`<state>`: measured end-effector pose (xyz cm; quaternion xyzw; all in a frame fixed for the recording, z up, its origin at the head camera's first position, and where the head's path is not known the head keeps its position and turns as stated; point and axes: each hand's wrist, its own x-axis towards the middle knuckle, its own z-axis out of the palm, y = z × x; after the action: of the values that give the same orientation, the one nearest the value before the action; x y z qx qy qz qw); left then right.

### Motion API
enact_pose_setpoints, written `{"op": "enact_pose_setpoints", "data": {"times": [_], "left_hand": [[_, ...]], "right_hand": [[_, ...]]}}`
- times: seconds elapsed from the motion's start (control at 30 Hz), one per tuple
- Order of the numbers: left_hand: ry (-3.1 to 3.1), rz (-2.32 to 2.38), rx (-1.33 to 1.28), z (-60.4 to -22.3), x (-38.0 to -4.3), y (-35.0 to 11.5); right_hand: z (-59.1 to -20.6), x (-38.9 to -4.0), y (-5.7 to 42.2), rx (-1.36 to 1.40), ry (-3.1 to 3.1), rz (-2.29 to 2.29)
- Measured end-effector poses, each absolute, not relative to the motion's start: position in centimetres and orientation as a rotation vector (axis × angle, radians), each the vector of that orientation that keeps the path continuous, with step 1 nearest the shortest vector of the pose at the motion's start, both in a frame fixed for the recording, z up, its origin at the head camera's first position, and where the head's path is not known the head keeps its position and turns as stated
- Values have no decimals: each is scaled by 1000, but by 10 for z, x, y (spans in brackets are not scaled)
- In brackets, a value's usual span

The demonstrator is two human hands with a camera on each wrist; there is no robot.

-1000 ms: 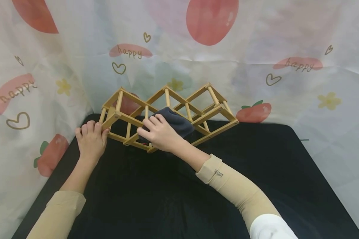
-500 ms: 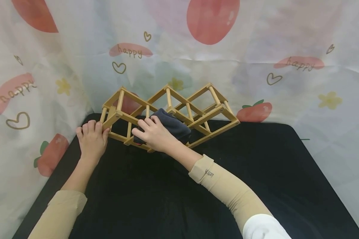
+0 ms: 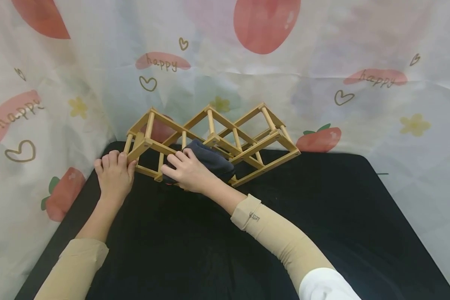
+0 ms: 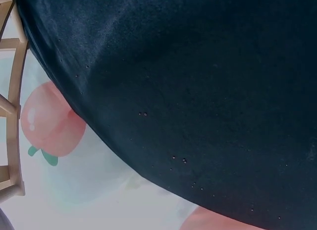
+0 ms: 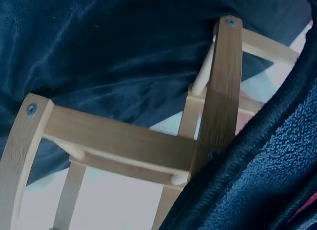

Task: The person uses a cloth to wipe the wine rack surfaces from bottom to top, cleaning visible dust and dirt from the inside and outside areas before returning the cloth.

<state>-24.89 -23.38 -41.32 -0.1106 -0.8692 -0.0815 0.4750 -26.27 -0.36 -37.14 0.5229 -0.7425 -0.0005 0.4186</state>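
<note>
A light wooden lattice rack (image 3: 255, 146), like a folding wine rack, stands at the back of the black table. At its left end my left hand (image 3: 114, 177) grips a front bar, the thumb on the near side. My right hand (image 3: 189, 173) holds a dark blue cloth (image 3: 211, 159) against the rack's lower front, left of its middle. The cloth and hand hide part of the lower bars. In the right wrist view the fuzzy cloth (image 5: 267, 160) covers the right side, close to screwed wooden bars (image 5: 124, 138). Neither wrist view shows a hand.
A black cloth (image 3: 172, 241) covers the table, whose rounded far edge lies just behind the rack. White curtains (image 3: 285, 87) printed with fruit, hearts and "happy" hang close behind and to the left. Small specks (image 4: 184, 160) dot the black cloth in the left wrist view.
My right hand and the blue cloth have slid left and slightly down along the rack's front. My left hand keeps its grip, and the rack stays in place.
</note>
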Motion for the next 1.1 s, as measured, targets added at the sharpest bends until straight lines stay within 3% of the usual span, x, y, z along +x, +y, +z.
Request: {"op": "enact_pose_setpoints", "data": {"times": [1.1], "left_hand": [[-2114,-237,-270,-416,-250,-233]], "right_hand": [[-400,-257,-27,1463,-1846,56]]}}
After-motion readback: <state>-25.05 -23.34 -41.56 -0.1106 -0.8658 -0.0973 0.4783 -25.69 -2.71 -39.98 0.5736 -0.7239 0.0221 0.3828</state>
